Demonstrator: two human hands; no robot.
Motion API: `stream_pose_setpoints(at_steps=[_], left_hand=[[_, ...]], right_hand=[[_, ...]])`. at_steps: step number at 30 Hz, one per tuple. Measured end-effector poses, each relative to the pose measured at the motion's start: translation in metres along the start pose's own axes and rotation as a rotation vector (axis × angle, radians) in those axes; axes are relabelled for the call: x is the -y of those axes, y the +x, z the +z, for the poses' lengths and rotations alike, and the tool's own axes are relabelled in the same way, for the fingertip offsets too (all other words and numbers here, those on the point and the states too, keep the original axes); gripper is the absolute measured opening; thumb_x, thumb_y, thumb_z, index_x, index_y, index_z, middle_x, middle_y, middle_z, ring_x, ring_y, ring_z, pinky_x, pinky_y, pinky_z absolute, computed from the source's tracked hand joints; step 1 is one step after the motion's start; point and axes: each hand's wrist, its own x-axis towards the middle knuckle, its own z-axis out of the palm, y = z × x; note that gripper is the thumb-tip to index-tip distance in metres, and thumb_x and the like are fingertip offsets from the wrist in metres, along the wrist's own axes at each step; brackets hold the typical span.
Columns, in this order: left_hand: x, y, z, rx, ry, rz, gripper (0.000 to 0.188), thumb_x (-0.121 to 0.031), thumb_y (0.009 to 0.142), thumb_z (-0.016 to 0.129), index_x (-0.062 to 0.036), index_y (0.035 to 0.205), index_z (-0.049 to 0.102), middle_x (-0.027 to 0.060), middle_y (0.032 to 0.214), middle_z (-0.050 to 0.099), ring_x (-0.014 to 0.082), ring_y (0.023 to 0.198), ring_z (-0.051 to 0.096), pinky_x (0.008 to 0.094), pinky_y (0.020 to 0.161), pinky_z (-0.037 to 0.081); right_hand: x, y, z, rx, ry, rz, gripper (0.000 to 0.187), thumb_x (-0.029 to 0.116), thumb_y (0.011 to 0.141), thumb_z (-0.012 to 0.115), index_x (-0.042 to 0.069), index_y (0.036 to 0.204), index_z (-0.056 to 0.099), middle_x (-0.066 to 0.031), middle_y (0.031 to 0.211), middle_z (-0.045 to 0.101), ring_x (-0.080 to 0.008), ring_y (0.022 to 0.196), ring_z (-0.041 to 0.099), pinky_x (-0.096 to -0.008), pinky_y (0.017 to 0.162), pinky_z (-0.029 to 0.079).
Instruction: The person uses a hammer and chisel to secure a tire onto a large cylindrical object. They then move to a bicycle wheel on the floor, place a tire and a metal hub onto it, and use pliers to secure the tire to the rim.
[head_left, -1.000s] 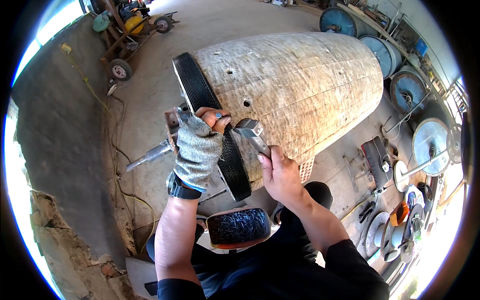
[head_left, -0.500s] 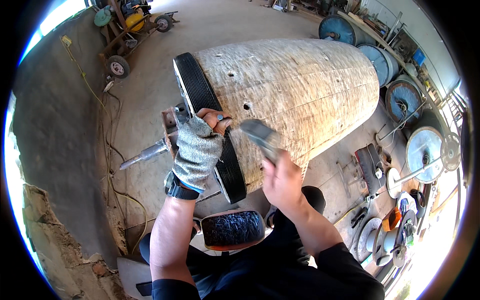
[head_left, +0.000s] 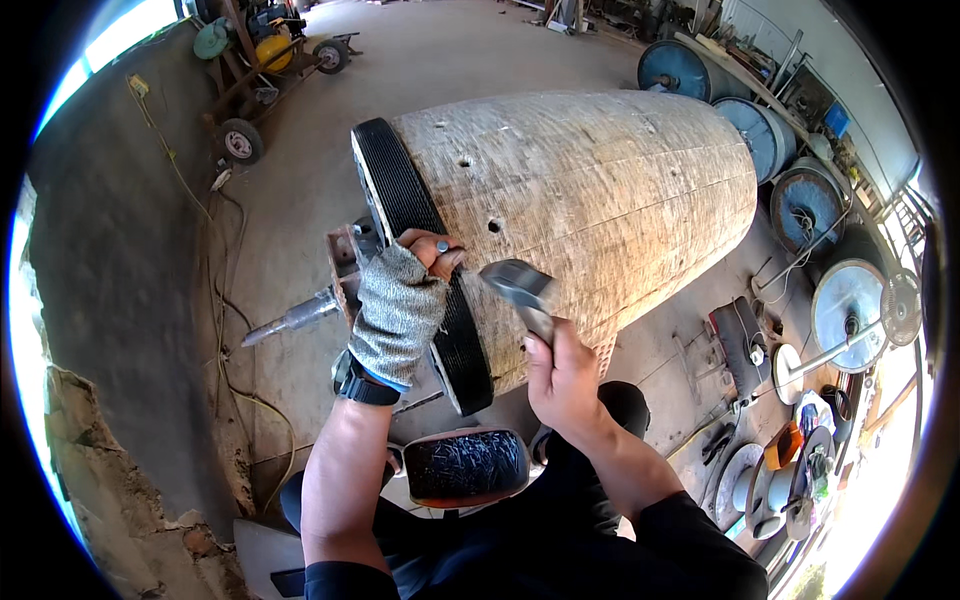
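Right, both hands are busy at the near end of this big tapered wooden drum point(head_left: 610, 190). My left hand point(head_left: 406, 292), in a grey knit fingerless glove point(head_left: 392, 322), has its fingers curled tightly round a slim metal pin point(head_left: 442, 246) — only the round top shows, poking up out of the fist, its lower end hidden. That fist sits over the black ribbed band point(head_left: 400, 185) at the drum's edge; whether the knuckles press on it, I can't tell.

My right hand point(head_left: 567, 378), bare, is wrapped firmly round the handle of the hammer point(head_left: 517, 283) — its steel head hangs over the wood, just right of the pin, clear of it. Close by, a dark round hole point(head_left: 494, 226) opens in the drum. Below, between my knees, a tray point(head_left: 470, 502) holds thin metal bits, and a metal shaft point(head_left: 295, 318) juts out leftward.
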Motion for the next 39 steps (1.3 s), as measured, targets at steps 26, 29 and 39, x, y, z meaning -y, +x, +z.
stream_pose_setpoints(at_steps=[26, 29, 39], left_hand=[[0.0, -0.001, 0.0, -0.017, 0.09, 0.067, 0.006, -0.006, 0.085, 0.072, -0.0065, 0.09, 0.07, 0.0063, 0.089, 0.069, 0.0231, 0.079, 0.067, 0.0315, 0.071, 0.052], [-0.009, 0.0, -0.002, -0.046, 0.046, 0.024, 0.006, -0.008, 0.084, 0.074, -0.009, 0.088, 0.07, 0.0053, 0.088, 0.069, 0.024, 0.08, 0.062, 0.0348, 0.076, 0.047], [-0.006, -0.001, 0.0, -0.038, 0.035, 0.023, 0.006, -0.009, 0.083, 0.074, -0.0099, 0.088, 0.072, 0.0045, 0.088, 0.07, 0.0238, 0.087, 0.058, 0.0364, 0.083, 0.045]], right_hand=[[-0.018, 0.012, -0.001, 0.125, -0.117, 0.046, 0.024, 0.02, 0.097, 0.06, 0.002, 0.096, 0.045, -0.0179, 0.061, 0.057, -0.0374, 0.049, 0.06, -0.0448, 0.042, 0.045], [-0.014, 0.02, 0.002, -0.032, -0.032, 0.038, 0.025, 0.018, 0.094, 0.064, 0.002, 0.094, 0.045, -0.0168, 0.059, 0.057, -0.0328, 0.044, 0.058, -0.0419, 0.039, 0.045], [-0.008, 0.08, 0.04, 0.095, 0.187, 0.159, 0.031, 0.018, 0.086, 0.075, -0.003, 0.092, 0.053, -0.0209, 0.07, 0.065, -0.0323, 0.058, 0.067, -0.0404, 0.052, 0.055]])
